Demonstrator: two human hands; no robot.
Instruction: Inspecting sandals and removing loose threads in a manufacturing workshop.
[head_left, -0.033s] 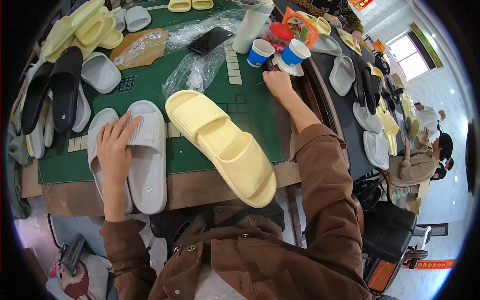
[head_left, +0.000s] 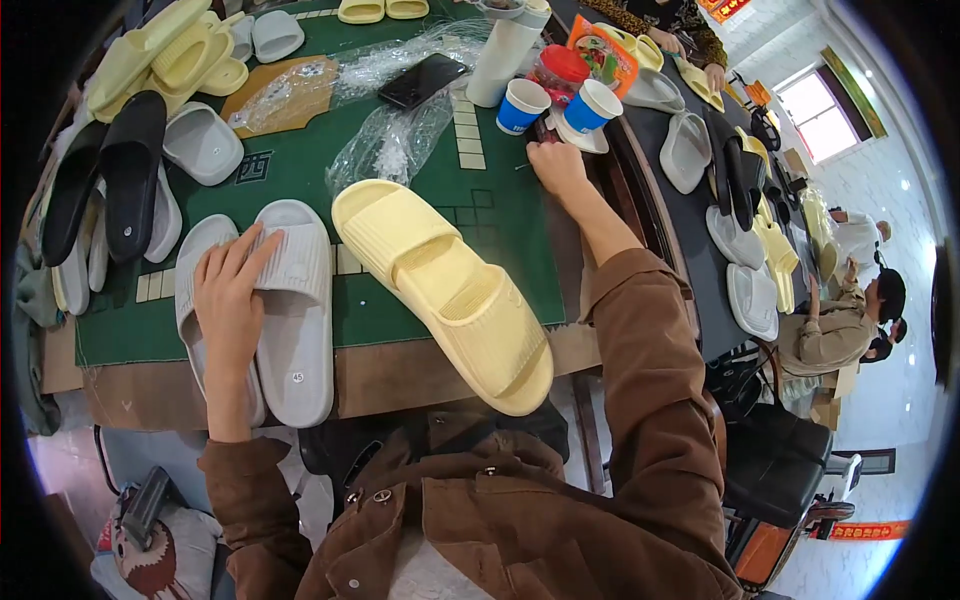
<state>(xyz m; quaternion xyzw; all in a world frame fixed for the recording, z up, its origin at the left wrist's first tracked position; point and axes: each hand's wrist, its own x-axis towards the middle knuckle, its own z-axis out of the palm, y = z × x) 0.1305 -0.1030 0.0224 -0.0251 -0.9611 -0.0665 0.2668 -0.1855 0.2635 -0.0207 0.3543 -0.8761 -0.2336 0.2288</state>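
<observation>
Desk (head_left: 380,375): 2 grey slippers (head_left: 297,340) left, yellow slippers (head_left: 450,280) right
Yellow axis: slants upper left to lower right
Left hand (head_left: 230,290): nearer yellow; fingers slightly spread on grey
Right hand (head_left: 557,168): farther, fingers curled; contents unclear

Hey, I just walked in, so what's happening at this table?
A person in a brown jacket has their left hand over a pair of gray slippers. Their right hand is closed beside two paper cups; whether it holds anything is hidden. Yellow slippers lie between the two arms, touched by neither hand. More slippers are piled at the left, and a black phone lies farther back.
</observation>
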